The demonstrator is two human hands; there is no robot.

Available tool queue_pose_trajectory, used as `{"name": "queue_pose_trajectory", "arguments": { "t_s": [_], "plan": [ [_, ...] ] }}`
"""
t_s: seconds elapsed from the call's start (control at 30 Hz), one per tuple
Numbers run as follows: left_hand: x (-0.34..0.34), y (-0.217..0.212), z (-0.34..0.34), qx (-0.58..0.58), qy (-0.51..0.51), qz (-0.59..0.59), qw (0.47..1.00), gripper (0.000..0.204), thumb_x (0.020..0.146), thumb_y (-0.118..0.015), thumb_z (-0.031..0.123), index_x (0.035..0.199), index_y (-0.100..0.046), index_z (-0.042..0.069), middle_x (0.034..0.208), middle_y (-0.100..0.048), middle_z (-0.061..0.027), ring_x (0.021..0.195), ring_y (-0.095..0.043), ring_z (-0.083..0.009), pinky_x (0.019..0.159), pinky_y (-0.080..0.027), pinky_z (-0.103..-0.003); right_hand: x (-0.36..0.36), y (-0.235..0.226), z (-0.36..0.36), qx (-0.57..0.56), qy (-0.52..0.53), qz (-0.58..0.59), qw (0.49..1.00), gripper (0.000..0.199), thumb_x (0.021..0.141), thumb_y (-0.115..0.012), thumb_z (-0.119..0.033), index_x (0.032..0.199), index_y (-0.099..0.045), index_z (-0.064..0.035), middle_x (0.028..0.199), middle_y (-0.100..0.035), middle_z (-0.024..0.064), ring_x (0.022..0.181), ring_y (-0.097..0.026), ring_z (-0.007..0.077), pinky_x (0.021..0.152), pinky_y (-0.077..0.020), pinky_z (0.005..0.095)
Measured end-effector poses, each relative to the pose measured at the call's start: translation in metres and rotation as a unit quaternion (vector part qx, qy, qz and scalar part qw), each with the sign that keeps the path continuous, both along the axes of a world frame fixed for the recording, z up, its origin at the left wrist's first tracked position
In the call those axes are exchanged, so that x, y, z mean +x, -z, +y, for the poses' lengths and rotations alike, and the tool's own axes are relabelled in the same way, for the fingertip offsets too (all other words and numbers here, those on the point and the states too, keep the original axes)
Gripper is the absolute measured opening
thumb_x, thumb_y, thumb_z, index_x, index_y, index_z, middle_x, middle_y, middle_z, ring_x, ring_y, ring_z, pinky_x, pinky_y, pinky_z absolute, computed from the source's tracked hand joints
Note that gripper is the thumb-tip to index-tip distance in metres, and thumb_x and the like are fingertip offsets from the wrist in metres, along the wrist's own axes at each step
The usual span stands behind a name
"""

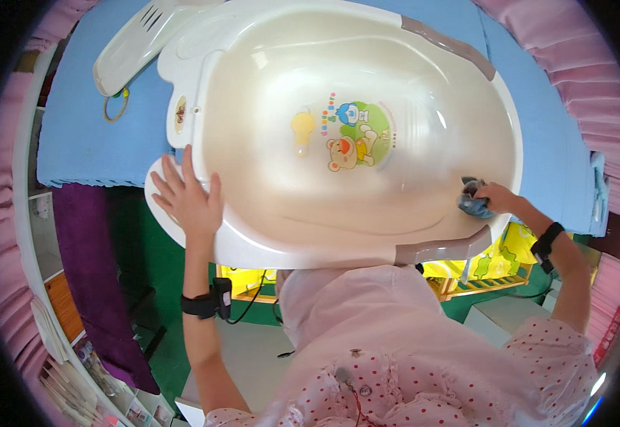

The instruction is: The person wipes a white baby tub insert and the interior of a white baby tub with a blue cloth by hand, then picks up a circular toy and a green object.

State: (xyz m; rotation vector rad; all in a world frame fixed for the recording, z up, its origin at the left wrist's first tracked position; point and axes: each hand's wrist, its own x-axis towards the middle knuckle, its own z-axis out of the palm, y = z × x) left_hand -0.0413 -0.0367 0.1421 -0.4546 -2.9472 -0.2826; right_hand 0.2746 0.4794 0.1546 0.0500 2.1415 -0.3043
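Note:
A large white baby bathtub (274, 206) with cartoon animals printed on its floor lies in front of me, its near rim against my body. My left hand (190, 199) rests flat on the tub's left rim, fingers spread. At the tub's right end, my right hand (493, 198) grips a bunched grey-blue cloth (474, 205) against the inner wall. The cloth's lower folds show below my fingers; the rest is hidden in the grip. Each of my wrists wears a black band.
Under the tub is a table with a light blue cover (103, 156). A white slotted plastic piece (128, 53) lies at the far left, beside a yellowish ring (116, 107). Purple cloth (92, 285) hangs at the left; pink curtains (573, 50) line the sides.

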Motion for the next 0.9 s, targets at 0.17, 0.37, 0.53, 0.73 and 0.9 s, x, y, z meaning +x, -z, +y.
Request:
{"name": "queue_pose_trajectory", "arguments": {
  "t_s": [0.17, 0.37, 0.53, 0.73, 0.9],
  "plan": [
    [0.001, 0.001, -0.003, -0.009, 0.005, 0.014, 1.0, 0.06, 0.075, -0.05, 0.043, 0.129, -0.029, 0.025, 0.136, -0.019, -0.0132, 0.124, -0.009, -0.0422, 0.094, -0.008, -0.06, -0.03, 0.028, -0.078, 0.112, 0.067, -0.031, 0.991, 0.029, 0.065, -0.045, -0.019, 0.088, -0.062, -0.0143, 0.083, -0.06, 0.0121, 0.078, -0.056, 0.0325, 0.069, -0.0434, 0.0418],
    [0.002, 0.003, -0.007, -0.009, 0.008, 0.025, 1.0, 0.061, 0.076, -0.048, 0.043, 0.13, -0.028, 0.025, 0.136, -0.019, -0.0135, 0.124, -0.009, -0.0423, 0.094, -0.009, -0.06, -0.087, 0.035, -0.166, -0.064, 0.209, -0.051, 0.974, 0.035, 0.073, -0.045, -0.018, 0.107, -0.054, -0.0142, 0.105, -0.055, 0.0102, 0.099, -0.051, 0.027, 0.081, -0.041, 0.0398],
    [0.001, 0.002, -0.004, -0.019, 0.0, 0.018, 1.0, 0.061, 0.075, -0.049, 0.041, 0.13, -0.027, 0.025, 0.136, -0.019, -0.0131, 0.125, -0.008, -0.0413, 0.094, -0.008, -0.059, -0.154, -0.015, -0.206, -0.409, 0.52, -0.235, 0.712, 0.046, 0.081, -0.04, -0.014, 0.127, -0.034, -0.0149, 0.115, -0.046, 0.0024, 0.105, -0.045, 0.0152, 0.081, -0.0447, 0.0368],
    [-0.001, -0.003, -0.006, -0.013, 0.001, 0.013, 1.0, 0.06, 0.073, -0.051, 0.037, 0.128, -0.031, 0.022, 0.136, -0.017, -0.0147, 0.123, -0.008, -0.0442, 0.092, -0.009, -0.062, -0.197, -0.014, -0.254, -0.465, 0.33, -0.237, 0.786, 0.072, 0.078, -0.057, -0.033, 0.134, -0.014, -0.0149, 0.127, -0.034, 0.0085, 0.111, -0.041, 0.0202, 0.084, -0.0439, 0.0387],
    [-0.002, -0.005, -0.005, 0.0, 0.002, 0.004, 1.0, 0.06, 0.072, -0.051, 0.036, 0.128, -0.032, 0.022, 0.136, -0.017, -0.0149, 0.123, -0.007, -0.0442, 0.093, -0.008, -0.061, -0.222, 0.01, -0.283, -0.434, 0.242, -0.259, 0.828, 0.069, 0.073, -0.06, -0.024, 0.131, -0.024, -0.0126, 0.113, -0.042, 0.0097, 0.082, -0.052, 0.0186, 0.062, -0.0512, 0.0308]
  ]
}}
